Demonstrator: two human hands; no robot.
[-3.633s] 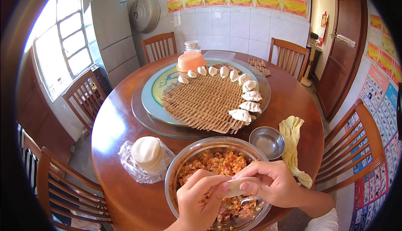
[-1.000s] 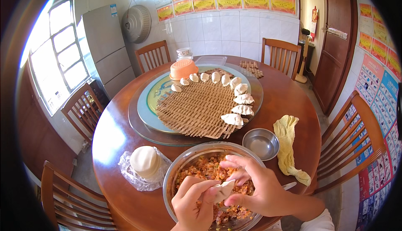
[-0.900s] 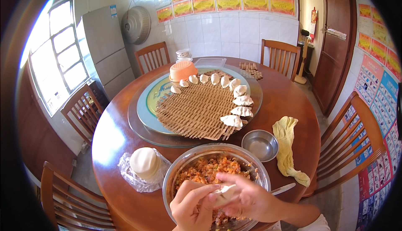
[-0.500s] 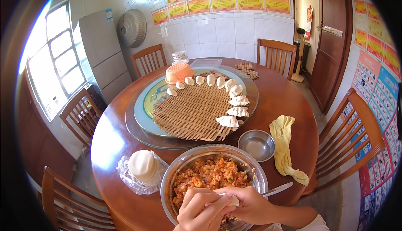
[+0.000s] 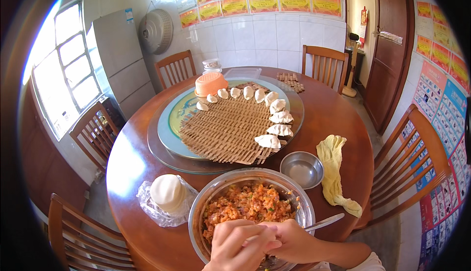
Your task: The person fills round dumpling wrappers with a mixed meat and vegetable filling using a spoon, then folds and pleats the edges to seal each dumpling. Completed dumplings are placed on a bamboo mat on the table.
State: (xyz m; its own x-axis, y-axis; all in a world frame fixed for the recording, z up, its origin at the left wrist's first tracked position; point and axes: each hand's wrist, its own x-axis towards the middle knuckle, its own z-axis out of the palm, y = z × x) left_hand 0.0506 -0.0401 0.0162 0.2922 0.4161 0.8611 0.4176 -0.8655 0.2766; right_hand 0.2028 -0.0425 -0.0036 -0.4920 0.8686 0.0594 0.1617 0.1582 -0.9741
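My left hand and my right hand meet over the near side of a steel mixing bowl. Their fingers are pressed together around a dumpling, which the hands now hide almost wholly. Orange-red chopped filling fills much of the bowl, and a metal utensil handle leans out over its right rim. Left of the bowl, a stack of round white wrappers sits on a crumpled clear plastic bag. Several folded white dumplings lie in an arc along the far and right edges of a woven mat.
The mat rests on a round glass turntable with an upturned orange basket at its far edge. A small metal bowl and a yellow cloth lie to the right. Wooden chairs surround the table.
My fingers have closed further over the dumpling, so its white edge, visible between my hands before, is now covered. Both hands stay over the bowl.
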